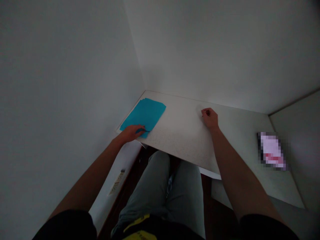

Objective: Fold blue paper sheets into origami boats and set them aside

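My left hand (132,132) rests at the near edge of some blue paper sheets (146,113), which lie in a loose stack at the left end of the white table (185,126). Its fingers are closed around a small, thin dark tool (142,130) with a pointed end; its exact kind is too small to tell. Farther right, my right hand (210,117) is over the table with fingers curled together in a pinch. Whatever is between those fingertips, if anything, is too small and dim to make out.
A phone-like device with a blurred, lit screen (272,150) lies toward the table's right end. Walls (135,76) border the table at the left and back. My legs (160,186) are below its front edge. A socket plate (117,182) is on the left wall.
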The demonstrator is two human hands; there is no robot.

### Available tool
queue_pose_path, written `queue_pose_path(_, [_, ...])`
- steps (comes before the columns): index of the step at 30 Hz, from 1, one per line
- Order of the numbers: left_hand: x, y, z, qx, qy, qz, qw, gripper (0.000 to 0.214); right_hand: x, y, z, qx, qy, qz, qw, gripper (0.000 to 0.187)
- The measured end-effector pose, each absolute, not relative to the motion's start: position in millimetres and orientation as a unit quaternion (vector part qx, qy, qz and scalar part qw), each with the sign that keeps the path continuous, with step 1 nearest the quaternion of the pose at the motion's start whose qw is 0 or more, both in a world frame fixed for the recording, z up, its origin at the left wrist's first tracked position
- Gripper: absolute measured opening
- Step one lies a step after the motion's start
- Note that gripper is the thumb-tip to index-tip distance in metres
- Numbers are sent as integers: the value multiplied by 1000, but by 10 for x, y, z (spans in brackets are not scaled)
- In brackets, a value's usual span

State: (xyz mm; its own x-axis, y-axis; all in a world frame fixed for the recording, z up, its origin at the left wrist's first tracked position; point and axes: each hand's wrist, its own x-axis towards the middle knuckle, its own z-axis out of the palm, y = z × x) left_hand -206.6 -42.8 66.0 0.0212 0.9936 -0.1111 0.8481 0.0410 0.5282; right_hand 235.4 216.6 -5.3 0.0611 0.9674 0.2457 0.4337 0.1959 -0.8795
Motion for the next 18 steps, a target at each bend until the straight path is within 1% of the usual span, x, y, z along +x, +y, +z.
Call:
queue_pose_path(4, [-2014,-390,702,650,715,163,201,30,2343,2176,-40,-565,-613,302,462,28])
queue_pose_path(7, [-1936,-264,824,624,738,220,137,33,2317,2137,2,-558,-608,308,474,30])
queue_pose_path(9, [-1797,-121,929,620,734,256,107,38,2314,2068,39,-544,-597,315,499,34])
queue_pose_path(11, [-1534,36,1004,656,701,262,104,40,2345,1954,79,-532,-577,312,535,40])
queue_pose_path(14, [-895,199,970,751,613,216,113,36,2470,1690,159,-509,-600,302,538,45])
queue_pose_path(18, [158,142,671,817,533,120,187,37,2684,1214,328,-482,-660,251,518,43])
